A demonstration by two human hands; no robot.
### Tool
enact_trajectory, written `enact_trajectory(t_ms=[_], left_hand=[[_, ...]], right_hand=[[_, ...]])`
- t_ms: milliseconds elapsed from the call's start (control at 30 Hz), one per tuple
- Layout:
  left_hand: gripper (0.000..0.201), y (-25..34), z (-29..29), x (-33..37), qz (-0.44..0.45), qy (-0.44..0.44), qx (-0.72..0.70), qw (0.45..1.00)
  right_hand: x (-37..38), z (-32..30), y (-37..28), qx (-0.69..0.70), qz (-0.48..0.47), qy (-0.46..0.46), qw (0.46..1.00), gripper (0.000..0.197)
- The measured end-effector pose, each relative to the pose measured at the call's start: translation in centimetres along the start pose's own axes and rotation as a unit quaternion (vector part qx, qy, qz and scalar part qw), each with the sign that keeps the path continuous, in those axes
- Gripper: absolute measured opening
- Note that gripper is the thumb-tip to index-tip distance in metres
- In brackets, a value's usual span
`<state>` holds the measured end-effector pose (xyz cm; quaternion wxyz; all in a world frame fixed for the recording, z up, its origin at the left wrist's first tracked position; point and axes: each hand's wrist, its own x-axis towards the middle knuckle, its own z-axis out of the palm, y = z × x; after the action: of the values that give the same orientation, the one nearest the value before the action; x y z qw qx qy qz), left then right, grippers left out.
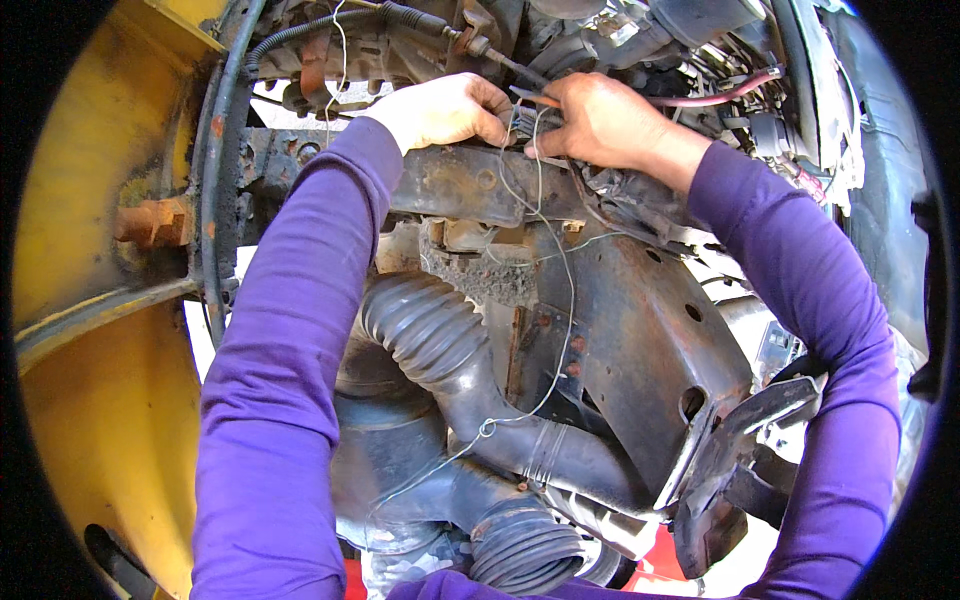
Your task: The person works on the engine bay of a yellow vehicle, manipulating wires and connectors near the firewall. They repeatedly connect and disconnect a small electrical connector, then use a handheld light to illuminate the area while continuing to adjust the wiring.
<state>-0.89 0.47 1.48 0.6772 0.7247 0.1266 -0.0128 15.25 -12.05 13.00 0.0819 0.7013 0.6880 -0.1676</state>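
My left hand [447, 112] and my right hand [606, 122] meet over a dark metal frame rail [455, 182], fingertips a short way apart. Each one pinches a thin pale cord [572, 300] where it loops by a grey cable bundle [527, 122]. The cord's loose length hangs down past the rail and has a small knotted loop lower down. A short orange piece with a dark tip [538, 98] sticks out from under my right fingers; its kind is unclear. The fingers partly hide the bundle.
Below lie a ribbed black air hose [425, 325] and a second ribbed hose [527, 545]. A brown-grey metal bracket with holes [650, 320] stands right of them. A yellow body panel [105, 200] fills the left side. A reddish hose [720, 95] and tangled wiring sit upper right.
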Motion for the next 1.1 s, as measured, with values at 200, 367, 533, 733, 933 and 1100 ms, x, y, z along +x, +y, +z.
enact_trajectory(t_ms=[200,367,533,733,933,1100], left_hand=[[0.029,-0.2,-0.5,-0.4,-0.013,-0.014,-0.086,0.996],[0.022,-0.1,-0.3,-0.6,-0.035,0.03,-0.121,0.992],[0.023,-0.5,-0.7,-1.2,0.033,-0.003,-0.191,0.981],[0.024,-1.8,-2.3,-2.4,-0.046,0.021,-0.127,0.991],[0.027,-5.4,-0.3,5.8,0.103,-0.068,0.01,0.992],[0.035,-15.3,-6.6,3.3,0.089,0.047,0.124,0.987]], right_hand=[[-1.5,-7.7,-2.3,-0.034,0.011,-0.111,0.993,0.034],[-3.7,-12.4,-8.5,0.123,0.037,-0.181,0.975,0.022],[-6.5,-19.0,-12.3,0.215,0.066,-0.321,0.92,0.028],[-9.2,-19.9,-14.9,0.384,0.051,-0.075,0.919,0.027],[-11.6,-18.0,-15.5,0.379,0.125,0.095,0.912,0.022],[-6.7,-8.0,-16.0,0.407,0.147,0.161,0.887,0.021]])
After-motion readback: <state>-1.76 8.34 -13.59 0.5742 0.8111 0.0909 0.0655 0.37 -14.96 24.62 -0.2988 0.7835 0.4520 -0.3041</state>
